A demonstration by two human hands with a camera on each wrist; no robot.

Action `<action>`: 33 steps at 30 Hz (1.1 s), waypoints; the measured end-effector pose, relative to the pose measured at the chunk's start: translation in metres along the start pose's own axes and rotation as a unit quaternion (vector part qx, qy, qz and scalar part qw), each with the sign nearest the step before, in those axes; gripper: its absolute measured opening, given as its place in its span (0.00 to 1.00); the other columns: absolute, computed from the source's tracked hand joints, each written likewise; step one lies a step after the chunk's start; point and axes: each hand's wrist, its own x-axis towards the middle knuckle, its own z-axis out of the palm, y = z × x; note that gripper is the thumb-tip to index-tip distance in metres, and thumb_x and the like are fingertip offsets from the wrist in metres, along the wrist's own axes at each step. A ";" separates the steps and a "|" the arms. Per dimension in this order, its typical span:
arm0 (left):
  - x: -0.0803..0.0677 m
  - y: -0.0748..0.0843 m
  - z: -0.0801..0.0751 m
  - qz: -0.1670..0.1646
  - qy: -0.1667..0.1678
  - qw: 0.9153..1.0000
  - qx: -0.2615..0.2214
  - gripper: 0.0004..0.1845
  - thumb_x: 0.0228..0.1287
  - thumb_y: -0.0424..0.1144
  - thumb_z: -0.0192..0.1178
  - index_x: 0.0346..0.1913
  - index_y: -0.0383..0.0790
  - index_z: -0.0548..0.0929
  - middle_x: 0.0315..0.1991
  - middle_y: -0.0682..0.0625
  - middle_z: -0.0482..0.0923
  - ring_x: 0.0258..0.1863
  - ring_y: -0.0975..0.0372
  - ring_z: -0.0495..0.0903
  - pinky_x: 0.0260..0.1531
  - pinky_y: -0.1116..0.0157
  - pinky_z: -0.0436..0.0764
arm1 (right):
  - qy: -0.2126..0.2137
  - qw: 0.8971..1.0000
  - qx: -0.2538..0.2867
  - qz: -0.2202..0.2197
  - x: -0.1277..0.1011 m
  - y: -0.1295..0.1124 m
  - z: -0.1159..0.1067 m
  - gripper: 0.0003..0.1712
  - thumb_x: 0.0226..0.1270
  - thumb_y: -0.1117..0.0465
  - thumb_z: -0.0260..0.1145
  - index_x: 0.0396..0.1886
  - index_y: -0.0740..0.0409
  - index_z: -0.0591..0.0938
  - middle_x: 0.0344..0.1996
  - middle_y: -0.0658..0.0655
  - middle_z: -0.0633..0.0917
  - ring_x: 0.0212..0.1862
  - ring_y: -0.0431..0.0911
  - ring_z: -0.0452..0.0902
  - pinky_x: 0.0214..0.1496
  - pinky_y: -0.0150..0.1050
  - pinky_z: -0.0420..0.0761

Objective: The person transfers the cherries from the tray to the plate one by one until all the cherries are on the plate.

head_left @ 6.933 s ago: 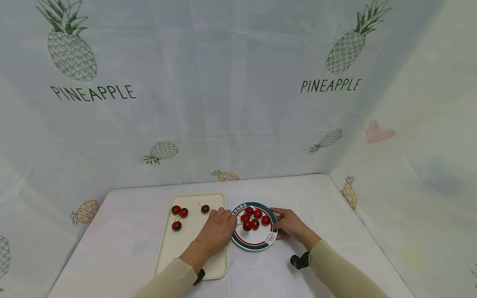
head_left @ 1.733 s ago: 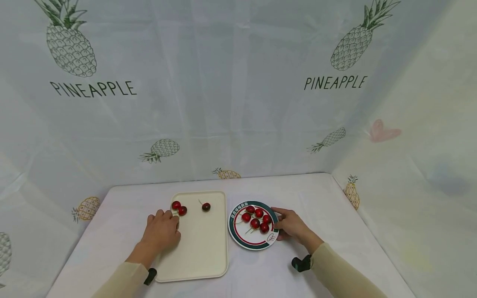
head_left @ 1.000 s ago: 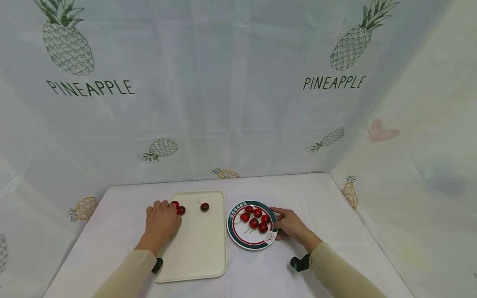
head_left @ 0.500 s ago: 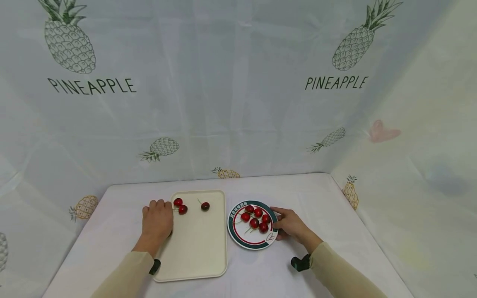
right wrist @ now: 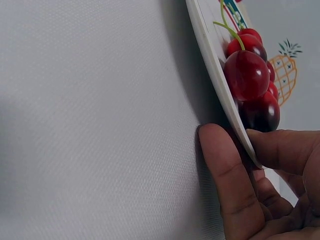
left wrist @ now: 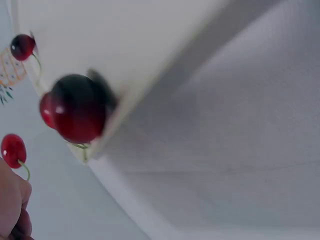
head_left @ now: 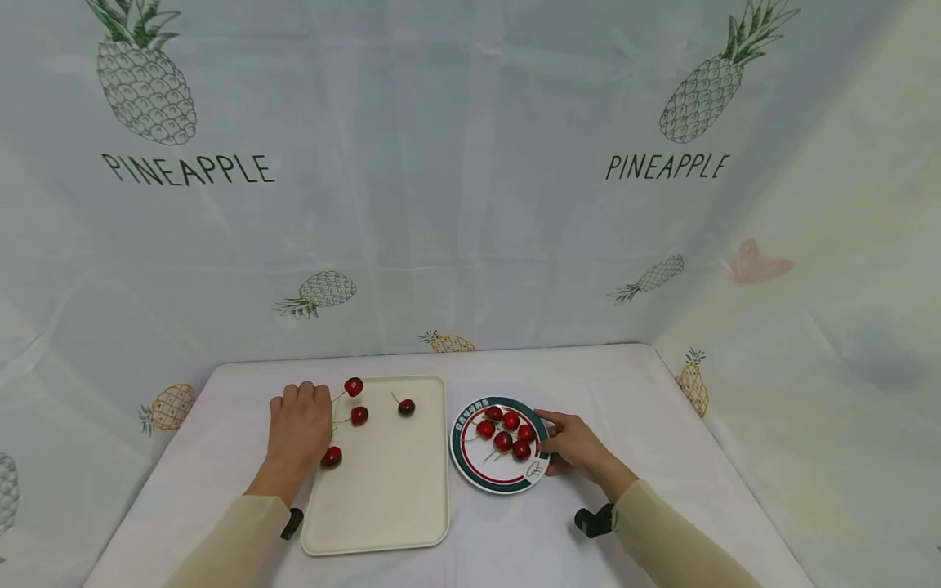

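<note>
Left hand off the cherries, right hand gripping the plate.

The left hand [head_left: 297, 429] lies relaxed and flat on the worktop [head_left: 220, 457] beside the tray [head_left: 390, 506], holding nothing; half a second ago it hid the near cherry [head_left: 332, 456], now uncovered just beside it. The right hand [head_left: 577, 445] pinches the plate [head_left: 507, 483] rim between thumb and fingers, as before.

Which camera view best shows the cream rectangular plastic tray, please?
The head view: it shows the whole cream rectangular plastic tray with four red cherries on it. The left wrist view shows only a blurred edge of the tray with cherries close up. The right wrist view shows none of it.
</note>
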 end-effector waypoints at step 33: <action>0.001 0.155 -0.010 0.174 -0.017 0.983 -0.053 0.06 0.72 0.35 0.63 0.38 0.39 0.78 0.32 0.47 0.70 0.36 0.55 0.66 0.37 0.58 0.65 | 0.003 1.000 -0.018 -0.006 -0.001 -0.001 -0.002 0.41 0.62 0.71 0.74 0.76 0.54 0.75 0.46 0.62 0.81 0.34 0.50 0.82 0.33 0.42 0.88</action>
